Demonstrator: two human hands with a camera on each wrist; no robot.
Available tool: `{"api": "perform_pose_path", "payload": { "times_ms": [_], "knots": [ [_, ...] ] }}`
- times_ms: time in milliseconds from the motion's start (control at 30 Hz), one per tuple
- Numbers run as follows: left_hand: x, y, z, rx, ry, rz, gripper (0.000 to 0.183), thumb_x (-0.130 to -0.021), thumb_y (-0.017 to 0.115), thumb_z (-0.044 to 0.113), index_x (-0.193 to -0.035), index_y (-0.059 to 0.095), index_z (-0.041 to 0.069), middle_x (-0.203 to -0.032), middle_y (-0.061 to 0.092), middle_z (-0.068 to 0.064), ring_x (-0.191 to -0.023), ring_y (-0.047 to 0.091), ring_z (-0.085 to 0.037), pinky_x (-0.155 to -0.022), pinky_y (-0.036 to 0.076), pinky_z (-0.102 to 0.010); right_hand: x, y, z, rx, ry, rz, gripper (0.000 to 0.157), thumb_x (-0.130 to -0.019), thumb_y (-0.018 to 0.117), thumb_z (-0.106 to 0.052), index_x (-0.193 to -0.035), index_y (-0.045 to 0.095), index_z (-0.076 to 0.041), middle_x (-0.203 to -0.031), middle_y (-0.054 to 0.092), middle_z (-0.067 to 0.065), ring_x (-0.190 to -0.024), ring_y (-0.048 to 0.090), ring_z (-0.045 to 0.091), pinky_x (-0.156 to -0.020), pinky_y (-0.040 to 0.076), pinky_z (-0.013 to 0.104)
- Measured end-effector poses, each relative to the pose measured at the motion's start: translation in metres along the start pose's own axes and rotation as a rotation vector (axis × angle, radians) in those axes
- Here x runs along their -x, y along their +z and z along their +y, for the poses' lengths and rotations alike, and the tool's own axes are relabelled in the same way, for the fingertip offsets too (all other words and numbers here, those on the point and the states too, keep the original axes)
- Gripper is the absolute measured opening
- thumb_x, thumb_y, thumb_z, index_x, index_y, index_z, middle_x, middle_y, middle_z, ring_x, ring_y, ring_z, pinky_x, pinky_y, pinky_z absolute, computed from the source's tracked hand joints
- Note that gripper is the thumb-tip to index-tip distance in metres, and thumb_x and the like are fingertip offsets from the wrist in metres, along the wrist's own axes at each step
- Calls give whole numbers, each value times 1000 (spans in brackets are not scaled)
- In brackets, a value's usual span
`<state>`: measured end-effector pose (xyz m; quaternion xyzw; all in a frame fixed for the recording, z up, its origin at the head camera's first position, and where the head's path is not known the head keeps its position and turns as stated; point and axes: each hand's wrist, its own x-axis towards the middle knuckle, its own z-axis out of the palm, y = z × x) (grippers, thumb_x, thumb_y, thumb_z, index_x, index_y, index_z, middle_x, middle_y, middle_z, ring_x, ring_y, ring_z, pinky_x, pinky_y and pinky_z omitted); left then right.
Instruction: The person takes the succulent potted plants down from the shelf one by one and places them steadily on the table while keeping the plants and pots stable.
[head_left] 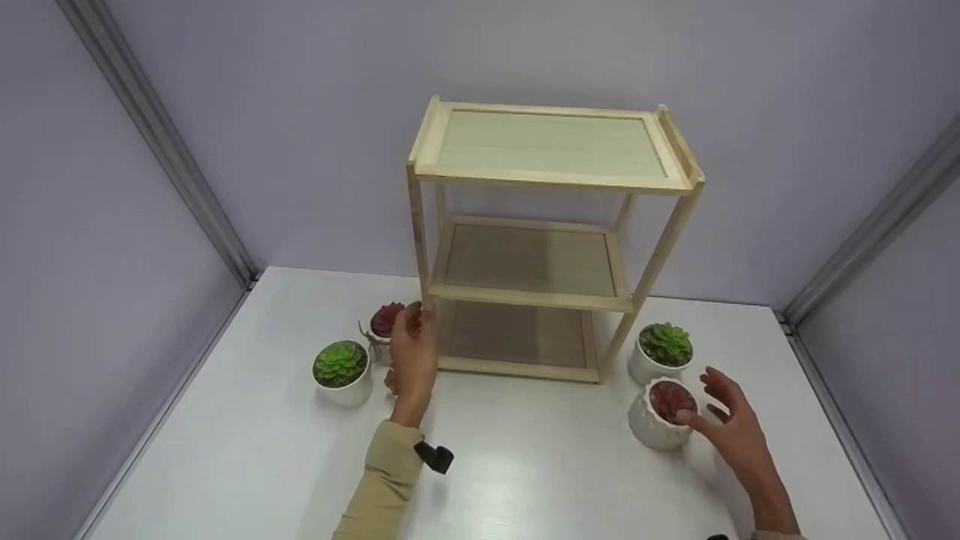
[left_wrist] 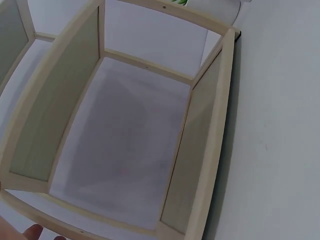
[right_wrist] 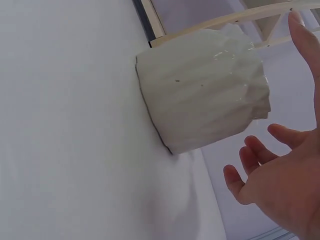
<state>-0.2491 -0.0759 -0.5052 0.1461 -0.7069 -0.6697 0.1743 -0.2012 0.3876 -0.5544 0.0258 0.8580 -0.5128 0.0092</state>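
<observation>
A three-tier wooden shelf (head_left: 525, 301) stands against the back wall. My left hand (head_left: 414, 358) is at its left front post, fingers loosely bent, nothing visible between them; only fingertips (left_wrist: 34, 232) show in the left wrist view. Partly behind that hand is a pot with a red succulent (head_left: 386, 321) and a string tie. On the right, my right hand (head_left: 733, 429) is spread beside a wavy-rimmed white pot (head_left: 654, 429) holding a red succulent, thumb at the rim. The right wrist view shows that white pot (right_wrist: 200, 90) upright on the table, the fingers apart from its wall.
A green succulent in a white pot (head_left: 343, 373) sits left of my left hand. Another green succulent pot (head_left: 661, 352) stands just behind the wavy pot, near the shelf's right side. All rest on the white table (head_left: 517, 465), enclosed by pale walls at back and sides.
</observation>
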Motion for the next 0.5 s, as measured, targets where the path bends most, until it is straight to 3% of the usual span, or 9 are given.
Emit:
{"api": "perform_pose_path", "payload": {
  "times_ms": [33,133,267,367,500],
  "knots": [
    [0,-1,2,3,18,-5,55,-109,55,46,-149,53,9,-149,58,-18,-141,55,-36,-115,45,-57,0,-2,-2,14,-12,16,97,-96,79,-33,-168,18,-10,-169,30,21,-154,31,39,-119,37,20],
    [-3,-4,9,-2,77,-7,54,-109,56,41,-148,51,3,-149,55,-22,-143,52,-38,-118,44,-56,1,-8,-7,44,-80,61,93,-97,79,-28,-168,21,-12,-168,33,19,-147,38,15,-100,33,0],
    [-7,-14,16,-40,143,-47,61,-109,55,43,-152,45,0,-154,48,-25,-150,45,-39,-125,37,-52,-1,-10,-17,60,-167,91,91,-96,79,-20,-168,24,-14,-168,32,18,-142,39,11,-102,31,0],
    [-7,-25,20,-72,180,-89,68,-108,55,46,-157,39,2,-159,42,-23,-154,40,-38,-127,36,-50,-4,-13,-26,75,-186,93,94,-95,80,-19,-169,23,-17,-171,27,18,-152,32,36,-101,29,-3],
    [-7,-40,28,-70,237,-78,66,-108,57,43,-159,37,6,-162,39,-20,-152,43,-37,-125,40,-51,-9,-21,-40,90,-234,101,97,-93,82,-17,-169,22,-19,-174,20,18,-155,25,46,-103,26,-5]
  ]
}}
